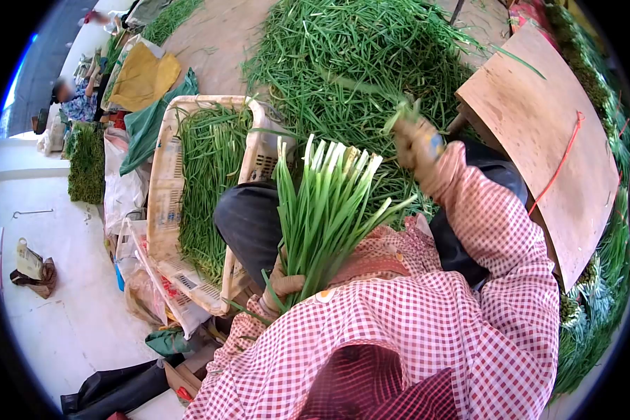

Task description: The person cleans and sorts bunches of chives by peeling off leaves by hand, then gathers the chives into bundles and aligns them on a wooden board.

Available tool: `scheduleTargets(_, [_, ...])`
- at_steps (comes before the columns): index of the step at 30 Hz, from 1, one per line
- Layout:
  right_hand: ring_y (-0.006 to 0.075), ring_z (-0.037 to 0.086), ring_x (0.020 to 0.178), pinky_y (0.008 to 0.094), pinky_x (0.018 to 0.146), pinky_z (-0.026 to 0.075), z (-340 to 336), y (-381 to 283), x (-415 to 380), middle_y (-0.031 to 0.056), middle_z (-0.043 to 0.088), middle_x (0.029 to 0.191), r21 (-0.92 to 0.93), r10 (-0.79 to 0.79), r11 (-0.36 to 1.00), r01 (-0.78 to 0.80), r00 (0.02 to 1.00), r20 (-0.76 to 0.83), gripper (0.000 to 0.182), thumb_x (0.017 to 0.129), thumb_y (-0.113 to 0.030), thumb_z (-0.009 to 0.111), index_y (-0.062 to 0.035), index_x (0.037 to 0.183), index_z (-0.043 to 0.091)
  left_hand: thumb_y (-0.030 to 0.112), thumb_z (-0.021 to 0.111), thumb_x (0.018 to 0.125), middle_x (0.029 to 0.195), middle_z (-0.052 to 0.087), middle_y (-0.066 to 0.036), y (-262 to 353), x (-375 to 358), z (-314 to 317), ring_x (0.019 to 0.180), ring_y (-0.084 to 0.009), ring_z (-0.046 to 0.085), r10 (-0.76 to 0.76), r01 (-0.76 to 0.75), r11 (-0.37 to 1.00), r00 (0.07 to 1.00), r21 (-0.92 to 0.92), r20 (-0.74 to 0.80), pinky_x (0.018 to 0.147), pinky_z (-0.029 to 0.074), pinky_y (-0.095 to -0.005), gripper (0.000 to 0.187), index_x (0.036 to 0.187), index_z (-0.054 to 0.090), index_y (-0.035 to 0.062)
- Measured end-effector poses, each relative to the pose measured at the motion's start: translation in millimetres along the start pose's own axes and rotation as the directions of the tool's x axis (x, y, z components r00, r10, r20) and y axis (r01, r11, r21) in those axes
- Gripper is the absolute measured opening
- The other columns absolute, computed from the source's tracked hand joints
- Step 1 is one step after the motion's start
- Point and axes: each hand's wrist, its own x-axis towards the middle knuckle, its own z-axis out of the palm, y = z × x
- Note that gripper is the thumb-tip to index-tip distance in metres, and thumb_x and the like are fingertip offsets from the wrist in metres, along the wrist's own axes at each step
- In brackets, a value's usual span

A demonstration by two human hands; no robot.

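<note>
My left hand [285, 281], in a tan glove, is closed around a bunch of garlic chives [315, 224] at my lap. Their pale cut ends point up and away from me, fairly even, with a few stalks leaning out to the right. To the right, my right hand [418, 145] is raised over the big heap of loose chives [357, 63]. It is gloved and slightly smeared by motion. Its fingers are closed on a few loose chive pieces [402, 115], and a blurred strand trails off to the left.
A white plastic crate [164, 203] holding chives stands at my left knee. On my right is a board [539, 147] with a red cord [563, 161], and bundled chives [595, 336] lie beyond it. Another person [80, 98] is at the far left.
</note>
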Motion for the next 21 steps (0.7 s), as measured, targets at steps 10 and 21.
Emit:
scheduleTargets(10, [0.0191, 0.062, 0.090, 0.0315, 0.082, 0.050, 32, -27, -22, 0.0119, 0.067, 0.099, -0.766, 0.279, 0.626, 0.145, 0.876, 0.394, 0.034, 0.084, -0.020, 0.065, -0.0028, 0.114, 0.062, 0.000, 0.076, 0.067, 0.129, 0.053, -0.012, 10, 3, 36, 0.116, -0.0260, 0.054, 0.034, -0.012, 0.994, 0.980, 0.113, -0.197, 0.097, 0.045, -0.0391, 0.085, 0.141, 0.033, 0.0064])
scheduleTargets(21, [0.0190, 0.062, 0.058, 0.0312, 0.053, 0.051, 31, 1, -26, 0.0086, 0.068, 0.087, -0.845, 0.566, 0.519, -0.128, 0.792, 0.228, 0.048, 0.078, -0.036, 0.072, -0.0083, 0.116, 0.063, 0.000, 0.077, 0.069, 0.132, 0.051, -0.013, 3, 9, 26, 0.119, -0.0262, 0.051, 0.040, -0.026, 0.994, 0.990, 0.108, -0.134, 0.100, 0.042, -0.0397, 0.087, 0.142, 0.032, 0.0065])
